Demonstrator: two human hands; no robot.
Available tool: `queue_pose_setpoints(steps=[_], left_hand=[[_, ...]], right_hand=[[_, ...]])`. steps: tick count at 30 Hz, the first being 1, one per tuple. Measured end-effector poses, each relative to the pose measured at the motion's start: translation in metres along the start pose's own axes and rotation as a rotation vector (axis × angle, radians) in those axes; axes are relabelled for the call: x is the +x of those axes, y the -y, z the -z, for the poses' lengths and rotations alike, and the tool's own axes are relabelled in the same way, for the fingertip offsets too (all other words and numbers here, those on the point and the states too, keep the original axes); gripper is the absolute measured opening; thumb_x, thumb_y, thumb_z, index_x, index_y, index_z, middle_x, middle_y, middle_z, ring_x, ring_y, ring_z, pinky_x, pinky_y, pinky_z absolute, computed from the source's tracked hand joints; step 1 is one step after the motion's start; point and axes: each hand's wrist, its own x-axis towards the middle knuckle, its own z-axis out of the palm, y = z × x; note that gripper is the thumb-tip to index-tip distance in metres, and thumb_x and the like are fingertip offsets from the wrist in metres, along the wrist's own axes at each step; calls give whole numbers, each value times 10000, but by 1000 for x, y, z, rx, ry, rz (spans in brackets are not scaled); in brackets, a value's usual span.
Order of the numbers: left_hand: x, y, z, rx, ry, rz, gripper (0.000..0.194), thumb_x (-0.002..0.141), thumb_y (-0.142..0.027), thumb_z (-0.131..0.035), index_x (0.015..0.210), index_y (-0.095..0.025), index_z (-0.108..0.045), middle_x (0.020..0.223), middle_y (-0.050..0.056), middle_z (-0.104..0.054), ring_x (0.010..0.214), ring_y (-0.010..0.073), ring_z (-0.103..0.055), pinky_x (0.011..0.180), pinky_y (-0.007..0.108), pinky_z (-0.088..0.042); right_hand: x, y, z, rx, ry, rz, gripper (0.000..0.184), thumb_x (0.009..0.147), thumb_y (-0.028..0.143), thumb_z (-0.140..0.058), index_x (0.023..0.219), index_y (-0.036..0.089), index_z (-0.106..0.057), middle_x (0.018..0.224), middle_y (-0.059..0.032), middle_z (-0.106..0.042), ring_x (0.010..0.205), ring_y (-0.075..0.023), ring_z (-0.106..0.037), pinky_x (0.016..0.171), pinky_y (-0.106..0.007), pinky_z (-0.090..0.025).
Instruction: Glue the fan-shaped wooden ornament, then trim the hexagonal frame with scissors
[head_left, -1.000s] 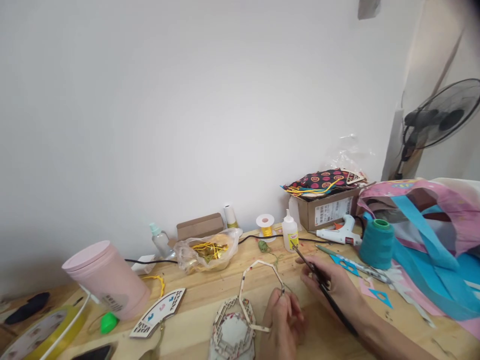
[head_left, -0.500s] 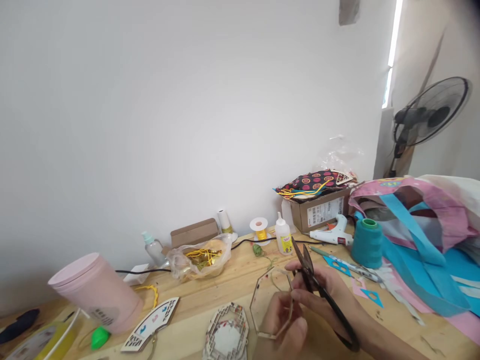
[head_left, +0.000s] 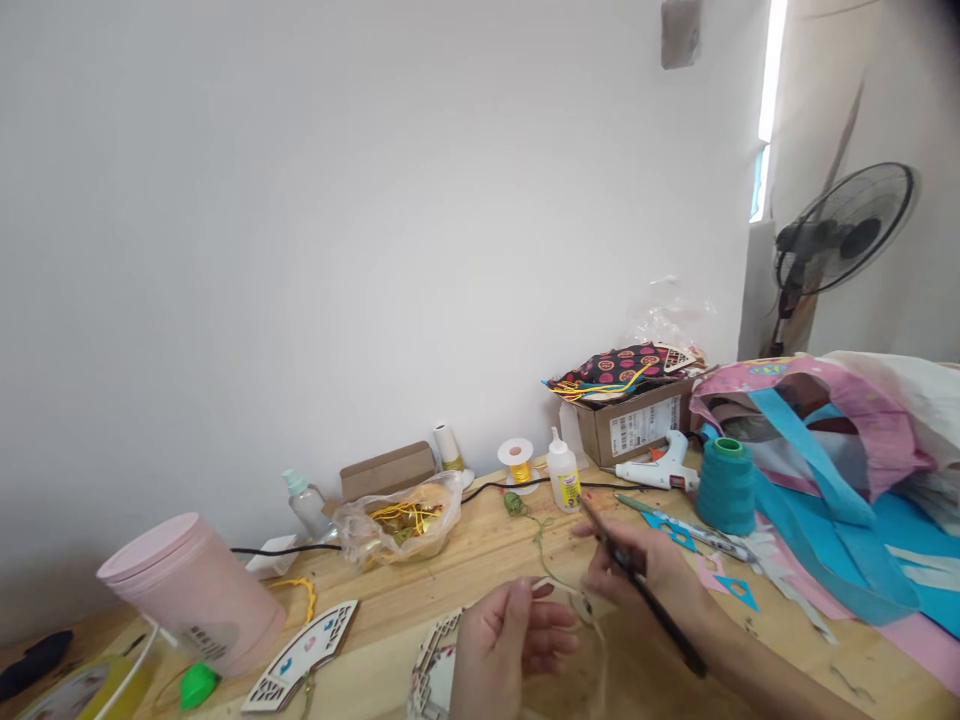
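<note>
My left hand [head_left: 514,640] is curled at the bottom middle around a thin, pale octagonal frame [head_left: 598,650], which is blurred and partly covered by the fingers. Dark-handled scissors [head_left: 652,607] are in my right hand [head_left: 664,575], their blades pointing up and left, seen nearly edge-on. A thin green thread [head_left: 541,548] runs from a small green bundle [head_left: 515,504] towards the frame. Half behind my left hand, a lattice-cut wooden octagonal piece [head_left: 429,665] lies on the table. Further left is a fan-shaped wooden piece [head_left: 304,655] with small coloured figures.
A pink canister [head_left: 191,595] and a plastic bag of yellow cord [head_left: 401,520] stand left. Behind my hands are a glue bottle [head_left: 564,475] and a wire spool [head_left: 516,455]. A glue gun [head_left: 660,467], teal thread cone [head_left: 726,488] and pink-blue bag [head_left: 817,430] occupy the right.
My left hand has moved left and turned, now covering part of the lattice piece. The scissors have drawn back from the frame and their blades have come together. The view shifts slightly.
</note>
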Motion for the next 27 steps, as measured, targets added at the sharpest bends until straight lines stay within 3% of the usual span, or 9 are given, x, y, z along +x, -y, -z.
queue_pose_setpoints(steps=[2,3,5,7,9,11,16,22,27], left_hand=[[2,1,1,-166,-98,29,310,563,-403,-736,664,-122,-652,590,66,-709,490,142,-637,427,189,-468],[3,1,2,-236,-132,32,274,572,-364,-743,664,-123,-651,613,68,-715,517,142,-646,447,186,-482],[6,2,5,-340,-153,24,235,580,-316,-750,679,-124,-657,668,74,-725,577,149,-662,494,190,-506],[10,5,7,-415,-135,6,245,562,-315,-762,687,-128,-665,697,77,-728,635,157,-671,554,199,-520],[12,8,9,-459,-110,-15,279,527,-333,-779,694,-138,-672,721,74,-730,685,162,-671,608,210,-523],[13,9,10,-457,-95,-32,290,511,-330,-788,703,-144,-677,722,67,-729,678,150,-665,622,208,-516],[9,7,11,-296,92,-29,286,569,-316,-759,742,-105,-674,512,14,-654,468,77,-576,481,157,-441],[5,18,9,-20,296,64,361,677,-455,-629,768,-106,-636,466,18,-627,325,91,-535,318,149,-337],[4,23,7,-34,392,58,321,741,-424,-565,824,-117,-612,401,-15,-572,260,49,-436,309,140,-333]], right_hand=[[2,-1,1,48,-197,-69,353,631,309,-615,945,156,-561,542,59,-477,478,-105,-436,454,-221,-335],[2,-1,1,74,-231,-96,377,635,349,-617,951,156,-548,550,60,-467,472,-102,-420,443,-223,-325],[-1,-1,-3,134,-168,-135,412,658,406,-595,976,153,-524,560,58,-469,447,-95,-395,422,-228,-313],[-5,-1,-11,205,-7,-150,419,658,401,-598,985,154,-511,572,54,-485,449,-92,-403,428,-228,-323],[-8,0,-19,237,127,-152,375,609,321,-642,929,161,-529,575,56,-495,472,-89,-424,450,-221,-328],[-9,2,-23,229,144,-153,321,563,242,-656,856,170,-546,554,67,-490,482,-85,-432,462,-211,-319],[-4,11,-9,144,-93,-145,322,596,350,-615,856,179,-530,524,60,-495,461,-100,-422,438,-218,-308],[-8,11,-5,88,131,-80,243,606,341,-611,770,181,-528,487,73,-431,458,-98,-393,450,-222,-293],[-6,1,-8,67,-14,-115,303,721,472,-494,850,198,-482,526,72,-415,435,-100,-391,420,-222,-285]])
